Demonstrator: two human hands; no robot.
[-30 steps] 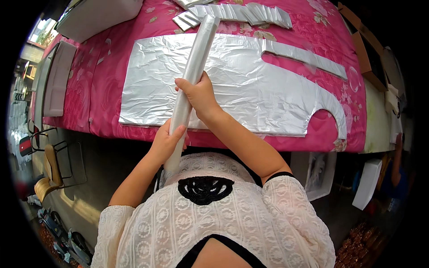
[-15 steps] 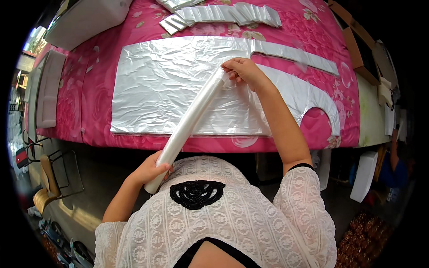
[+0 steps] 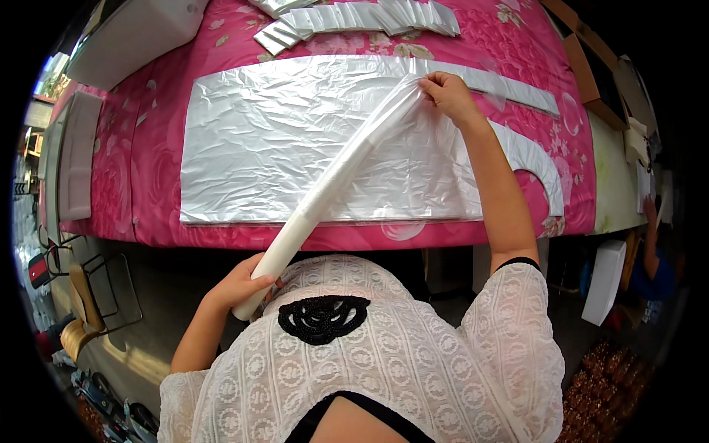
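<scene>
Held slantwise in front of me is a long white tube (image 3: 290, 240), with my left hand (image 3: 240, 283) wrapped round its near end. Thin clear plastic film (image 3: 390, 109) covers the tube's upper part and stretches beyond its far end. My right hand (image 3: 449, 96) pinches the end of that film between thumb and fingers. Beneath them lies a large, flat, crinkled stack of silvery-white plastic bags (image 3: 251, 140), with strap-like handles toward the right. My right forearm hides part of the handles.
A pink flowered cloth (image 3: 118, 173) covers the table. Folded plastic packets (image 3: 354, 18) lie in a row at the far side. White foam boxes (image 3: 133, 40) stand at the left, a cardboard box (image 3: 594, 81) at the right. A chair (image 3: 85, 299) stands at lower left; another person's arm (image 3: 650, 236) shows far right.
My right hand has moved away to the right and slightly farther off, drawing the film out past the tube's far end. My left hand keeps its grip near my body.
</scene>
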